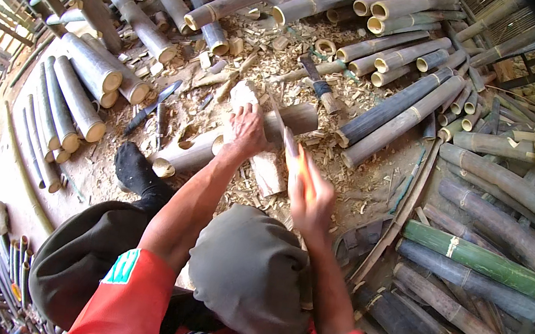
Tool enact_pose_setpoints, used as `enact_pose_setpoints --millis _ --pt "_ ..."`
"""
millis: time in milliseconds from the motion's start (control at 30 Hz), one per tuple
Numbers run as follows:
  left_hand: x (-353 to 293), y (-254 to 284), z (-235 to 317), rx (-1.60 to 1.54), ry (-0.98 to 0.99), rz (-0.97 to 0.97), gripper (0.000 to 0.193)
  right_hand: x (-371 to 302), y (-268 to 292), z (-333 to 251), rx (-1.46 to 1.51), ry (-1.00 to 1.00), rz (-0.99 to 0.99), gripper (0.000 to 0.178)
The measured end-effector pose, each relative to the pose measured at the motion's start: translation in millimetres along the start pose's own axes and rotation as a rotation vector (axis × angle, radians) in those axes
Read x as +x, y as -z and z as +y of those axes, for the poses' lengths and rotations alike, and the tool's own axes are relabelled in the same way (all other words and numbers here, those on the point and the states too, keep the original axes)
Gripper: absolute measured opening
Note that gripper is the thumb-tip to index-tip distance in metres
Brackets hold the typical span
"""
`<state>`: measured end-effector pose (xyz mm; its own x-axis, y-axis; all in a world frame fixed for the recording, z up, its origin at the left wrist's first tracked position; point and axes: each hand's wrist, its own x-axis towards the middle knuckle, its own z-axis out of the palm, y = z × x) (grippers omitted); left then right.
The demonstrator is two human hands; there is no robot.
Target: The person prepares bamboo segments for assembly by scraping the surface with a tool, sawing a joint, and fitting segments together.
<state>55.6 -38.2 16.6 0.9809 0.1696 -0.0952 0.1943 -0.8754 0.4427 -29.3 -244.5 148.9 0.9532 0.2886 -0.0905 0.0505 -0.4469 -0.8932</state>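
Observation:
My left hand (pixel 245 129) presses down over a thick bamboo length (pixel 196 151), its fingers bent over the far side. The bamboo lies slantwise across a pale, chipped wooden block (pixel 268 172) on the ground. A saw with an orange handle (pixel 304 174) is in my right hand (pixel 312 203), the fingers closed round the grip. Its narrow blade (pixel 282 118) crosses the bamboo just right of my left hand. The blade and right hand are slightly blurred, and I cannot tell how deep the blade sits.
A long knife (pixel 156 105) lies to the left, and a short tool with a dark-wrapped handle (pixel 321 86) lies beyond the bamboo. Wood chips cover the ground. Bamboo stacks stand at left (pixel 77 95), far side and right, including a green pole (pixel 481 261). My black-socked foot (pixel 137 173) is near left.

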Motion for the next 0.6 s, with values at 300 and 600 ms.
enact_pose_setpoints --millis 300,600 --pt "0.6 4.9 0.1 0.028 -0.015 -0.056 0.11 -142.4 42.6 25.3 -0.104 0.068 0.101 0.044" --pt "-2.6 1.8 -17.0 0.039 0.03 -0.026 0.11 -108.5 24.5 22.0 -0.043 -0.018 -0.022 0.044"
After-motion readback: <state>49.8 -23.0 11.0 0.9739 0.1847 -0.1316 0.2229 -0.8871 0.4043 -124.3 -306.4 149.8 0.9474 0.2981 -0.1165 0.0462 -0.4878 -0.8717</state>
